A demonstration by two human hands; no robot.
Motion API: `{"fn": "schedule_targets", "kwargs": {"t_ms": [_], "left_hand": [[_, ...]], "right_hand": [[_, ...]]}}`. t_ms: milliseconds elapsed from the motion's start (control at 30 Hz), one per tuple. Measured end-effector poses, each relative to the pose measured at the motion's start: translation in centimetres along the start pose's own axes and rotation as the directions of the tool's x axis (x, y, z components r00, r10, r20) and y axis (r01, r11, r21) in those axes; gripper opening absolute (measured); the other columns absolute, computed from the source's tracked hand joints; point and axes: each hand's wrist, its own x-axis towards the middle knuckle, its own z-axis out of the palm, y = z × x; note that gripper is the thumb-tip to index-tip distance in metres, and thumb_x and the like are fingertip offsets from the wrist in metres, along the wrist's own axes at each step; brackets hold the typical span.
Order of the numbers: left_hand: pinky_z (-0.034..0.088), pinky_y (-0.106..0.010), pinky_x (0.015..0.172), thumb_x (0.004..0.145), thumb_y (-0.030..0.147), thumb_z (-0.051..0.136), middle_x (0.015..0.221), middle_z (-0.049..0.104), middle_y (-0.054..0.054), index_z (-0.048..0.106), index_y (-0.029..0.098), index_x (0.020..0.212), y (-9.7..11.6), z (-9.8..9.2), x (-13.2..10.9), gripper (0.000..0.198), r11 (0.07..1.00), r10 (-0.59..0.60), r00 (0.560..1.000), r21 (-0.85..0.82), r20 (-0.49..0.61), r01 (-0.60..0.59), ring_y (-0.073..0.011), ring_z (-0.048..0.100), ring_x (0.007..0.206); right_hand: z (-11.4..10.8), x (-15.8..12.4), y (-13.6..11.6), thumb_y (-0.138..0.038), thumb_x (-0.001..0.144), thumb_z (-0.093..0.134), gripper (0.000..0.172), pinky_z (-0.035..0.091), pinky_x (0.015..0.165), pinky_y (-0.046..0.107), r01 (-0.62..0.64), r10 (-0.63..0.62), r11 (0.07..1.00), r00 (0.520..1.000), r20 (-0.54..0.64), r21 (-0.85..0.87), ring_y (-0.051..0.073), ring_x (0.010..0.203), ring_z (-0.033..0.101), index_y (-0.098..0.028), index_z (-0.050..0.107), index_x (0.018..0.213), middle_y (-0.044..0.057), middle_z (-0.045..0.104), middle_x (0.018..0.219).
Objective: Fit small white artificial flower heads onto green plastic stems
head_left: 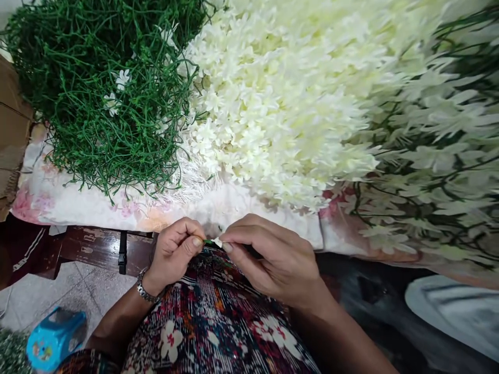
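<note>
My left hand (175,249) and my right hand (273,254) meet over my lap, both pinched. Between the fingertips sits a thin green stem (208,241) with a small white flower piece (217,242) at its tip. The left hand pinches the green stem; the right pinches the white piece. A metal watch band (146,291) is on the left wrist. Just beyond the hands lies a big heap of loose cream-white artificial flowers (280,98) on a pale floral cloth (89,208).
A pile of bare green plastic stems (105,88) fills the back left. Finished white-flowered sprigs (440,156) lie at the right. A dark wooden edge (97,249) shows under the cloth. A small blue plastic stool (54,337) stands on the tiled floor, lower left.
</note>
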Motion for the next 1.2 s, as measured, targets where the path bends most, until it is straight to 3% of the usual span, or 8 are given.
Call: {"fn": "schedule_targets", "kwargs": {"t_ms": [200, 467, 700, 933, 1200], "left_hand": [[0.028, -0.021, 0.05, 0.079, 0.03, 0.049, 0.06, 0.04, 0.002, 0.05, 0.015, 0.071, 0.0, 0.4, 0.3, 0.017, 0.988, 0.032, 0.999, 0.149, 0.002, -0.032, -0.0077, 0.035, 0.053], [0.031, -0.022, 0.053, 0.08, 0.024, 0.045, 0.062, 0.042, 0.0, 0.051, 0.015, 0.07, 1.1, 0.4, 0.8, 0.014, 0.907, 0.061, 0.992, 0.409, 0.111, -0.101, -0.0095, 0.038, 0.056], [0.034, -0.021, 0.054, 0.078, 0.02, 0.047, 0.062, 0.045, 0.001, 0.052, 0.016, 0.071, 1.0, 0.7, 1.0, 0.01, 0.891, 0.067, 0.994, 0.443, 0.081, -0.096, -0.009, 0.041, 0.056], [0.035, -0.02, 0.052, 0.077, 0.014, 0.046, 0.057, 0.048, 0.002, 0.053, 0.016, 0.069, 1.5, 1.1, 1.5, 0.01, 0.783, 0.12, 0.983, 0.595, 0.141, -0.181, -0.0074, 0.041, 0.051], [0.035, -0.021, 0.051, 0.076, 0.012, 0.045, 0.056, 0.047, 0.002, 0.051, 0.016, 0.066, 1.2, 1.5, 1.9, 0.012, 0.757, 0.141, 0.985, 0.63, 0.102, -0.174, -0.0077, 0.041, 0.05]], "right_hand": [[-0.4, -0.2, 0.2, -0.006, 0.073, 0.05, 0.015, 0.044, 0.06, 0.022, -0.006, 0.007, 0.999, 1.0, 0.028, -0.037, 0.009, 0.067, 0.049, -0.014, 0.053, 0.085, 0.003, 0.054, 0.071], [-0.1, -0.3, 0.4, -0.006, 0.075, 0.048, 0.015, 0.044, 0.06, 0.022, -0.012, 0.015, 0.996, 0.999, 0.033, -0.084, 0.01, 0.068, 0.05, -0.014, 0.051, 0.086, 0.004, 0.054, 0.072], [-0.2, -0.3, 0.6, -0.006, 0.075, 0.048, 0.014, 0.044, 0.06, 0.021, -0.048, 0.053, 0.997, 0.996, 0.079, -0.054, 0.009, 0.069, 0.049, -0.014, 0.05, 0.087, 0.004, 0.053, 0.073], [-0.4, -0.6, 1.1, -0.006, 0.075, 0.046, 0.014, 0.044, 0.061, 0.023, 0.008, 0.008, 0.99, 0.993, 0.115, -0.14, 0.01, 0.07, 0.048, -0.013, 0.05, 0.086, 0.004, 0.052, 0.073], [0.2, -1.0, 1.6, -0.006, 0.074, 0.049, 0.014, 0.044, 0.06, 0.022, 0.012, -0.005, 0.985, 0.999, 0.039, -0.175, 0.01, 0.069, 0.05, -0.015, 0.049, 0.085, 0.003, 0.053, 0.072]]}}
